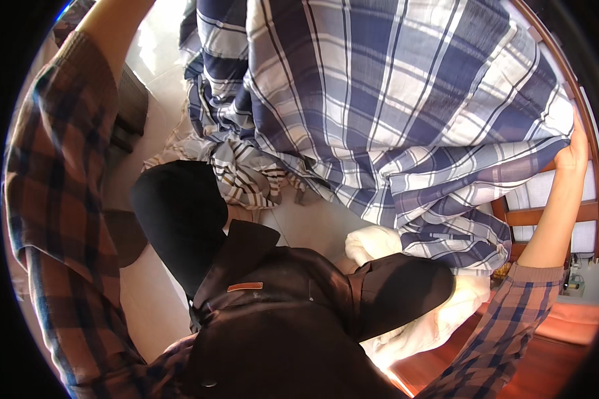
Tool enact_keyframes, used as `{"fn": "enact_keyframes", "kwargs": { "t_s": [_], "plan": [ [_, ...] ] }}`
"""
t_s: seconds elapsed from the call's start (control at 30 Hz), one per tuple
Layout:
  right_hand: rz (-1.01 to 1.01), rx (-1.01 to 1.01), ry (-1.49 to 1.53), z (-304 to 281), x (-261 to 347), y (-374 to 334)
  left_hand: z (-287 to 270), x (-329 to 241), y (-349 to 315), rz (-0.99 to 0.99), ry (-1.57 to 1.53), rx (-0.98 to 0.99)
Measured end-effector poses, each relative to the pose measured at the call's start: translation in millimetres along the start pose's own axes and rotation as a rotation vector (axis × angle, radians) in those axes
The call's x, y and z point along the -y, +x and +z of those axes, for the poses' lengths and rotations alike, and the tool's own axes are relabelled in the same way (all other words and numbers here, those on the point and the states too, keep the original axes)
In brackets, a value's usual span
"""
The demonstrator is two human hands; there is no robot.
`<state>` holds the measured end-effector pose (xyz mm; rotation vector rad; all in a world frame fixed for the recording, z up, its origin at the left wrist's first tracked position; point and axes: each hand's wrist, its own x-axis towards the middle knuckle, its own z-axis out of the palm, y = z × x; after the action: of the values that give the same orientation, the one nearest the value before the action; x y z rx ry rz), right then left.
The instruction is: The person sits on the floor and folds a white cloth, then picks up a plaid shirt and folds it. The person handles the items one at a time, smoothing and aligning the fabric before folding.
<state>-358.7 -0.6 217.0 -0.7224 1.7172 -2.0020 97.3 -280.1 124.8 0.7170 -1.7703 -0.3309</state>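
Note:
A large blue, white and grey plaid cloth [379,86], perhaps a bed sheet, spreads in front of me and hangs in loose folds toward my knees. At the far right my right hand [572,149] is closed on its edge, with the arm stretched out. My left arm reaches up past the upper left rim of the picture, so the hand on it is out of sight. Below the plaid cloth, a crumpled striped cloth [249,173] lies near my left knee. Cream fabric [373,245] bunches beside my right knee.
A brown wooden frame [582,213] with pale panels stands along the right. Pale floor tiles [156,299] show at left, near a dark piece of furniture [133,103]. A reddish surface [569,326] lies at lower right. My lap is covered by a dark apron [279,332].

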Motion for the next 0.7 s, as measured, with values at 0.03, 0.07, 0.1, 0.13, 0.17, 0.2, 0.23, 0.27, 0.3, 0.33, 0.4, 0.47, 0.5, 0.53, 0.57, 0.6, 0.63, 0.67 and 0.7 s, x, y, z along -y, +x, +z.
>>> {"fn": "enact_keyframes", "kwargs": {
  "t_s": [0.03, 0.07, 0.1, 0.13, 0.17, 0.2, 0.23, 0.27, 0.3, 0.33, 0.4, 0.47, 0.5, 0.53, 0.57, 0.6, 0.63, 0.67, 0.7],
  "plan": [
    [0.073, 0.115, 0.033, 6.1, -20.5, 9.3, 3.8, -21.6, -14.1, -0.001, -0.076, 0.082],
    [0.030, 0.176, 0.015, 34.0, -31.0, -12.9, 6.7, -50.0, -24.1, -0.074, -0.064, 0.212],
    [0.050, 0.384, 0.030, 56.3, -37.3, -40.3, 13.4, -70.7, -25.6, 0.014, -0.059, 0.398],
    [0.100, 0.692, -0.010, 73.1, -46.4, -53.3, 23.9, -95.5, -31.6, 0.055, -0.103, 0.498],
    [-0.011, 0.810, -0.046, 96.2, -56.8, -85.7, 43.7, -107.1, -36.4, 0.148, -0.188, 0.528],
    [-0.212, 0.716, -0.308, 119.0, -73.0, -117.2, 70.2, -113.4, -50.6, 0.287, -0.293, 0.545],
    [-0.129, 0.748, -0.438, 127.6, -87.2, -138.0, 96.7, -121.8, -63.7, 0.427, -0.398, 0.557],
    [-0.131, 0.849, -0.447, 129.8, -97.4, -142.6, 120.9, -137.1, -56.7, 0.499, -0.233, 0.554],
    [-0.284, 0.787, -0.438, 137.3, -104.1, -155.1, 87.7, -165.5, -74.2, 0.168, -0.208, 0.738],
    [-0.127, 0.761, -0.370, 134.5, -99.7, -152.3, 91.3, -157.4, -80.6, 0.176, -0.248, 0.622],
    [0.062, 0.673, -0.154, 113.9, -87.0, -141.4, 89.7, -135.0, -94.9, -0.004, -0.324, 0.628],
    [0.179, 0.400, 0.004, 75.2, -76.6, -126.3, 95.6, -74.5, -130.9, -0.062, -0.295, 0.489],
    [0.202, 0.317, 0.058, 51.6, -66.4, -121.6, 85.9, -44.8, -155.1, -0.046, -0.225, 0.433],
    [0.170, 0.250, 0.112, 36.1, -53.1, -134.9, 73.3, -13.1, -187.8, -0.090, -0.234, 0.391],
    [0.126, 0.146, 0.135, -0.5, -41.1, -133.7, 66.3, -3.2, -213.5, -0.236, -0.057, 0.506],
    [0.068, 0.050, 0.153, -42.3, -33.5, -139.9, 53.1, -13.3, -235.3, -0.399, 0.048, 0.628],
    [0.009, -0.047, 0.197, -73.1, -18.9, -155.7, 56.9, 1.6, -266.1, -0.297, 0.088, 0.720],
    [-0.075, -0.154, 0.199, -100.7, -19.2, -167.3, 53.9, -5.2, -289.6, -0.299, 0.147, 1.017],
    [-0.169, -0.267, 0.193, -128.6, -17.8, -179.7, 60.1, -13.9, -323.7, -0.271, 0.225, 1.150]
  ]
}}
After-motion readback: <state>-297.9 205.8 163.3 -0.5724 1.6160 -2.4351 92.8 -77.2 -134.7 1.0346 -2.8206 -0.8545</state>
